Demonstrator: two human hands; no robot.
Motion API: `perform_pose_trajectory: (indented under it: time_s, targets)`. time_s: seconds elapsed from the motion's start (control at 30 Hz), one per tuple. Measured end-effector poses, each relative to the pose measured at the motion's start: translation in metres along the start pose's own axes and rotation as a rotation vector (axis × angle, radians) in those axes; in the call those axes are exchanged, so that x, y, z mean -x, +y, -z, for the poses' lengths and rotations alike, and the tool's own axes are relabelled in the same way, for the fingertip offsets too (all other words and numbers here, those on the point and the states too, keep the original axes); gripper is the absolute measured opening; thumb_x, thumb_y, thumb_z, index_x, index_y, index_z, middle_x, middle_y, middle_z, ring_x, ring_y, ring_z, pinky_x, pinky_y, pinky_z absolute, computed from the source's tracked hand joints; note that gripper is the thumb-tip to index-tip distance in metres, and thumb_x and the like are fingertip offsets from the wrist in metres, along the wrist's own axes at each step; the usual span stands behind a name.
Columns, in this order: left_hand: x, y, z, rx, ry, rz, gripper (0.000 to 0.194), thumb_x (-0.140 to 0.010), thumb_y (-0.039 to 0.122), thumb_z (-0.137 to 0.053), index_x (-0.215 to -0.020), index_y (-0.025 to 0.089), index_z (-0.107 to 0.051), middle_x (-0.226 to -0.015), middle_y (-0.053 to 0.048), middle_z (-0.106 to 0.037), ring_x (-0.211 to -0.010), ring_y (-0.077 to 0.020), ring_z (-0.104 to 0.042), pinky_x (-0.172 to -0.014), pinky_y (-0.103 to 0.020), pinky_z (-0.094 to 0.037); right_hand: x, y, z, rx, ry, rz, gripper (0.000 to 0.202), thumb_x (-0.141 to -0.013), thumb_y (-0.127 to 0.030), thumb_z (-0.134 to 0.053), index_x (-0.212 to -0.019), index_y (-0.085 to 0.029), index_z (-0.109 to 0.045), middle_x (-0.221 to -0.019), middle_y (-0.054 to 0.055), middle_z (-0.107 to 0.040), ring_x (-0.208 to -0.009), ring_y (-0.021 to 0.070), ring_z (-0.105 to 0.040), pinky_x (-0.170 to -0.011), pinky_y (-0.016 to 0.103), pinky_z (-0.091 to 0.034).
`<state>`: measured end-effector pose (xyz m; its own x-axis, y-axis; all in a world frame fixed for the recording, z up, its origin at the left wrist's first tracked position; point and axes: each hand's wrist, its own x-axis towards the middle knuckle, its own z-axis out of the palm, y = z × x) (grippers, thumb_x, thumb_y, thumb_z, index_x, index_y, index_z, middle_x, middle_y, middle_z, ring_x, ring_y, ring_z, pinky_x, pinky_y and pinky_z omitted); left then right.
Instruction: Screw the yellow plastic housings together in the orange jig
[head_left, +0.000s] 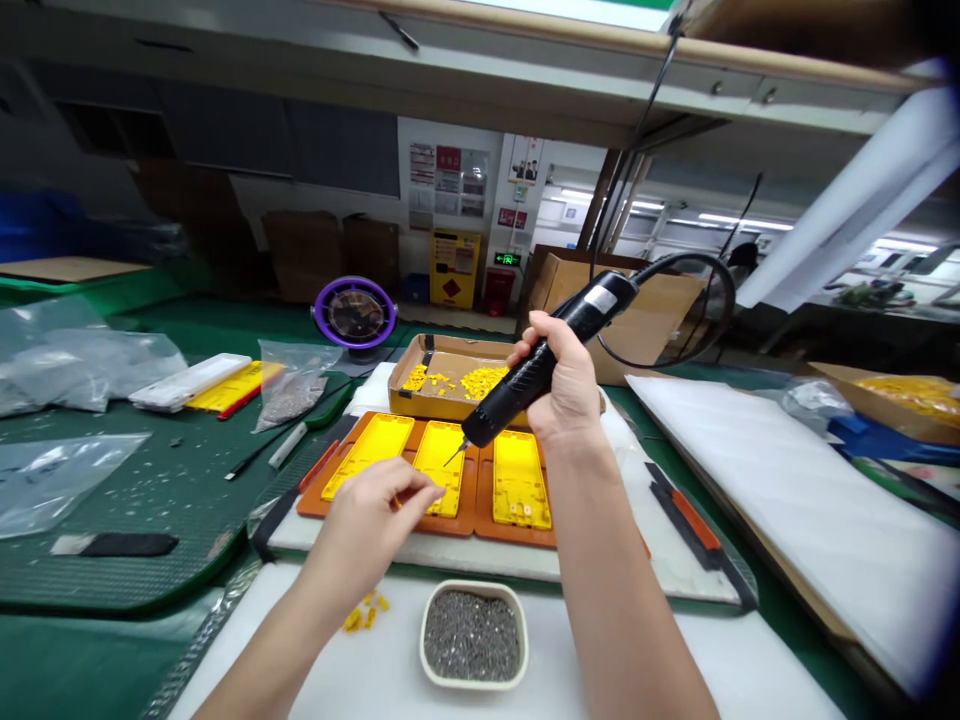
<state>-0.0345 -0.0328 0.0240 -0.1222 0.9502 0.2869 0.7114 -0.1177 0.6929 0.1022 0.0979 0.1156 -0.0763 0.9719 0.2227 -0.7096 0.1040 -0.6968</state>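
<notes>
A black electric screwdriver (551, 355) is wrapped in my right hand (566, 385), its thin bit slanting down left above the middle yellow shell. My left hand (382, 510) is pinched just left of the bit, over the same shell; what its fingertips hold is too small to make out. Three yellow plastic shells, the left (371, 455), middle (441, 460) and right (520, 480), lie in an orange-brown fixture (472, 515). A cream bowl (523, 640) of small dark screws stands nearer me, with several small yellow pieces (365, 612) to its left.
Behind the fixture is a cardboard tray (409, 402) of yellow parts. A purple fan (354, 312) stands farther back. Plastic bags (67, 475) and a black-handled tool (127, 545) lie left; white sheets (780, 500) lie right. The screwdriver's cable (731, 290) loops at upper right.
</notes>
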Motion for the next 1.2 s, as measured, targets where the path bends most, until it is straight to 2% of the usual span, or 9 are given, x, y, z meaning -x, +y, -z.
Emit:
perform_pose_trajectory:
  time_s: [0.1, 0.47, 0.87, 1.03, 1.1, 1.2]
  targets:
    - [-0.003, -0.004, 0.003, 0.038, 0.034, 0.014, 0.018, -0.082, 0.030, -0.056, -0.069, 0.019, -0.060, -0.072, 0.001, -0.059, -0.070, -0.0138, -0.054, -0.066, -0.027, -0.037, 0.004, -0.004, -0.003, 0.005, -0.049, -0.064, 0.025, -0.058, -0.025, -0.073, -0.073, -0.016, -0.054, -0.058, -0.007, -0.047, -0.049, 0.0054, -0.045, -0.048, 0.018, -0.042]
    - [-0.003, -0.003, -0.001, 0.165, -0.051, -0.022, 0.019, -0.082, 0.031, -0.056, -0.069, 0.018, -0.062, -0.075, -0.001, -0.061, -0.073, -0.0148, -0.056, -0.067, -0.026, -0.040, 0.012, -0.006, -0.008, 0.011, -0.115, -0.085, 0.022, -0.060, -0.024, -0.072, -0.072, -0.016, -0.055, -0.057, -0.006, -0.049, -0.049, 0.0052, -0.044, -0.047, 0.017, -0.041]
    - [-0.002, 0.003, -0.004, 0.152, -0.093, -0.005, 0.019, -0.082, 0.030, -0.056, -0.068, 0.017, -0.059, -0.070, 0.000, -0.060, -0.069, -0.0137, -0.055, -0.064, -0.025, -0.040, 0.017, -0.006, -0.010, 0.054, -0.233, -0.136, 0.020, -0.063, -0.024, -0.070, -0.076, -0.016, -0.057, -0.059, -0.006, -0.047, -0.050, 0.0049, -0.044, -0.048, 0.017, -0.040]
    - [-0.002, 0.004, -0.002, 0.173, -0.121, 0.003, 0.019, -0.082, 0.030, -0.056, -0.069, 0.017, -0.062, -0.072, 0.000, -0.062, -0.070, -0.0138, -0.057, -0.066, -0.025, -0.041, 0.018, -0.005, -0.009, 0.066, -0.276, -0.141, 0.019, -0.064, -0.025, -0.070, -0.077, -0.016, -0.058, -0.059, -0.005, -0.047, -0.050, 0.0055, -0.044, -0.048, 0.018, -0.040]
    - [-0.003, 0.002, 0.003, 0.192, -0.080, 0.010, 0.019, -0.082, 0.031, -0.056, -0.070, 0.018, -0.064, -0.073, 0.000, -0.064, -0.072, -0.0141, -0.057, -0.068, -0.025, -0.041, 0.018, -0.004, -0.008, 0.077, -0.285, -0.132, 0.019, -0.065, -0.025, -0.070, -0.077, -0.016, -0.059, -0.059, -0.005, -0.048, -0.050, 0.0055, -0.044, -0.048, 0.018, -0.040]
    - [-0.004, 0.000, 0.013, 0.221, 0.065, 0.055, 0.019, -0.079, 0.034, -0.059, -0.071, 0.018, -0.064, -0.072, 0.000, -0.064, -0.069, -0.0141, -0.056, -0.066, -0.024, -0.041, 0.017, -0.003, -0.008, 0.097, -0.280, -0.117, 0.017, -0.066, -0.025, -0.069, -0.076, -0.015, -0.059, -0.059, -0.005, -0.048, -0.050, 0.0056, -0.045, -0.048, 0.018, -0.040]
